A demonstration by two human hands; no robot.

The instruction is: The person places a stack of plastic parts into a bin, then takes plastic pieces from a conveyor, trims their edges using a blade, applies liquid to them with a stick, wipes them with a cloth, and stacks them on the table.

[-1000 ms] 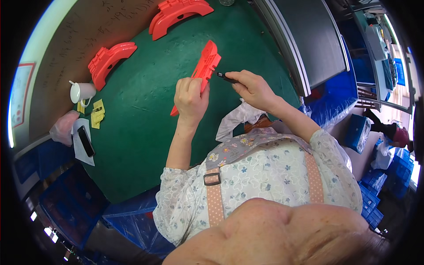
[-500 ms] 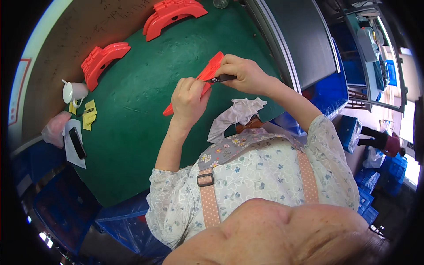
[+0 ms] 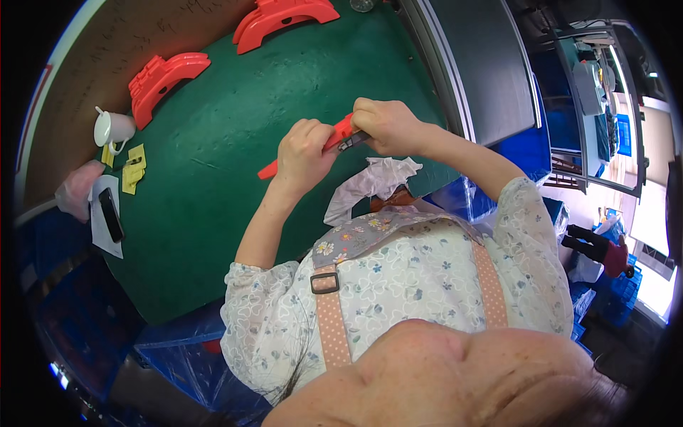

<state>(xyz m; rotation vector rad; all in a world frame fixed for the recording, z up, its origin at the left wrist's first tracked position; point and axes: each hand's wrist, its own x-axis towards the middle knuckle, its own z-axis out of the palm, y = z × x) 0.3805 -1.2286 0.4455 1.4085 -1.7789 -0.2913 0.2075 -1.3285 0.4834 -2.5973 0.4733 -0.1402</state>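
A long red plastic part (image 3: 341, 130) slants between my two hands above the green table. My left hand (image 3: 304, 155) is closed round its middle, and the lower left end sticks out past that hand. In my closed right hand (image 3: 388, 127) is a slim black-handled tool with a metal front, apparently a utility knife (image 3: 352, 141). The knife lies along the near edge of the red part, its tip pointing to my left hand. My right fingers are also at the part's upper end and hide it. The blade's exact contact is hidden.
Two curved red plastic parts, one (image 3: 165, 80) at left and another (image 3: 284, 21) farther back, stand on the green table (image 3: 206, 235). At left are a white mug (image 3: 114, 129), yellow paper (image 3: 133, 169) and a phone (image 3: 111, 215). A crumpled pale cloth (image 3: 373, 181) lies near my front.
My right hand has moved down and turned, bringing the knife along the red part's edge. The red part has tilted flatter. The whole view has shifted slightly.
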